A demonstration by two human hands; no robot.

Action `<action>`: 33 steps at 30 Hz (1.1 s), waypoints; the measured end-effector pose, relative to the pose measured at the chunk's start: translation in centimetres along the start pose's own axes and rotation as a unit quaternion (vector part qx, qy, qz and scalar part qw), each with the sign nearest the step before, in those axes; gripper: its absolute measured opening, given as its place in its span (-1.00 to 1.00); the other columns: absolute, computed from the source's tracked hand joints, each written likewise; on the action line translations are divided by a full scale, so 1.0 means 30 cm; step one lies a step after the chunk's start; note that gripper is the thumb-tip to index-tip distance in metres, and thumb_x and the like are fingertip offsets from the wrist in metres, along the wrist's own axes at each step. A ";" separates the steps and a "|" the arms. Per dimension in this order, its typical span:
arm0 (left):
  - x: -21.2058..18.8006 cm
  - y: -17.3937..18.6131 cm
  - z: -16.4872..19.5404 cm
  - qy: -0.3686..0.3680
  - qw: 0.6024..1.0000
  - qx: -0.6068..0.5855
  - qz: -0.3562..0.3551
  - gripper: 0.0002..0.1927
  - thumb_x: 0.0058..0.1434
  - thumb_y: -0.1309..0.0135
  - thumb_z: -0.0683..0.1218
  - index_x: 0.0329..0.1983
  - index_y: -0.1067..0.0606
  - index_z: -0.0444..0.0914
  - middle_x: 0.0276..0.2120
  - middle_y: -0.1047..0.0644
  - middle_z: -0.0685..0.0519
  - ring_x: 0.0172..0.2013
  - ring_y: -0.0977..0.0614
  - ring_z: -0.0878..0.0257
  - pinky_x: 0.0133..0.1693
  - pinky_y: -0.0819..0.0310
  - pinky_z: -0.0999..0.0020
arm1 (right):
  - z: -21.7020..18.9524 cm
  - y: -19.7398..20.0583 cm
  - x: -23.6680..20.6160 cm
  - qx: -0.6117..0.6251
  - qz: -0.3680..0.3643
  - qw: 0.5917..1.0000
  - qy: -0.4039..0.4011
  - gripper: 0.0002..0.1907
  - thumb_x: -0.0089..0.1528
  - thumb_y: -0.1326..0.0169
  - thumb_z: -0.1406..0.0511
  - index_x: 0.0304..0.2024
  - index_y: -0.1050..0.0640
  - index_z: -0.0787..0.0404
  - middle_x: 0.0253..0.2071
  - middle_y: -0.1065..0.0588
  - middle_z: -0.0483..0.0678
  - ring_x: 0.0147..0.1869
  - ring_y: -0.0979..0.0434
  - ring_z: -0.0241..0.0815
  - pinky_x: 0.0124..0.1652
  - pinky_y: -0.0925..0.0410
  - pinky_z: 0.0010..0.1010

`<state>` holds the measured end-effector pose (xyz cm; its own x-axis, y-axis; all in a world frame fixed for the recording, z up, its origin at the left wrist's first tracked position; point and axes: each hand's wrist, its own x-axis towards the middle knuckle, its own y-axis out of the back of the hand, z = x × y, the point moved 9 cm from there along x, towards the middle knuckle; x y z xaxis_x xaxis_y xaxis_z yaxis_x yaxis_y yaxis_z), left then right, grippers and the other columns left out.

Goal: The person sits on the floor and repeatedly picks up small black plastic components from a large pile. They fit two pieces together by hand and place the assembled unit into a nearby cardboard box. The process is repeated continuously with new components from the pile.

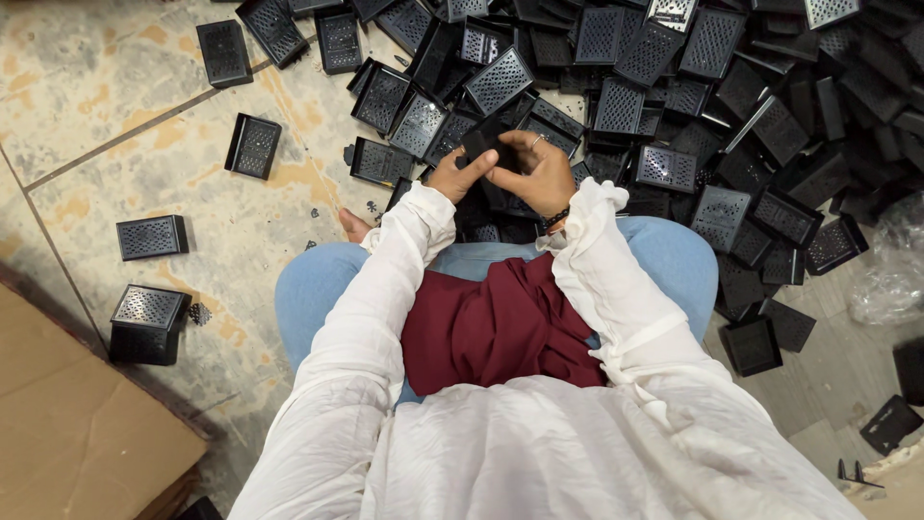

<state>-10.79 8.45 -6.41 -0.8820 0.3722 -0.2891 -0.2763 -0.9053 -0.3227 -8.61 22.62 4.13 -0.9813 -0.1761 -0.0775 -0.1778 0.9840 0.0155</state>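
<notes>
I sit on the floor with my knees out in front of me. Both hands meet above my knees on one small black perforated plastic box [489, 144]. My left hand [454, 175] grips its left side with the thumb on top. My right hand [537, 171] closes over its right side, a ring on one finger and a dark beaded band at the wrist. The box is partly hidden by my fingers. Right behind my hands lies a big heap of the same black perforated boxes [674, 87].
Loose black boxes lie scattered on the mottled tile floor [106, 87] at the left, one being [254, 146]. A brown cardboard sheet [67, 424] covers the lower left. Crumpled clear plastic [890, 274] lies at the right edge.
</notes>
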 end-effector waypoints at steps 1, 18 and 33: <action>-0.008 -0.006 0.013 0.006 1.000 0.006 0.009 -0.32 0.16 -0.31 0.26 0.15 -0.53 -0.31 -0.05 -0.62 0.04 -0.07 -0.62 0.30 0.03 -0.50 0.41 | -0.009 0.005 0.002 -0.011 0.011 1.000 0.005 -0.41 0.15 -0.36 0.40 0.19 -0.47 0.42 0.10 -0.55 0.09 0.17 -0.58 -0.17 0.15 -0.46 -0.37; 0.000 0.051 0.117 -0.169 0.979 0.086 0.075 -0.70 0.35 -0.22 0.01 -0.15 -0.60 -0.37 -0.14 -0.59 0.04 -0.12 -0.57 0.33 -0.01 -0.44 0.44 | 0.098 0.076 0.066 0.115 0.019 0.992 -0.039 -0.50 0.34 -0.19 0.35 0.28 -0.42 0.42 0.10 -0.55 0.09 0.10 -0.58 -0.19 0.03 -0.47 -0.42; -0.031 -0.002 0.193 -0.250 0.939 0.232 0.045 -0.51 0.25 -0.28 0.17 -0.15 -0.58 -0.39 -0.19 -0.58 -0.08 -0.08 -0.60 0.12 0.05 -0.45 0.27 | 0.012 0.084 0.039 0.011 0.007 1.000 0.023 -0.73 0.45 -0.09 0.28 0.04 -0.59 0.41 -0.16 -0.53 -0.18 -0.13 -0.44 -0.44 -0.14 -0.33 -0.59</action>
<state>-12.16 6.96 -0.91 -0.9467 0.2522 0.2002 -0.2261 -0.9634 0.1443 -10.20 24.89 3.73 -0.9862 -0.1624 -0.0319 -0.1623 0.9867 -0.0064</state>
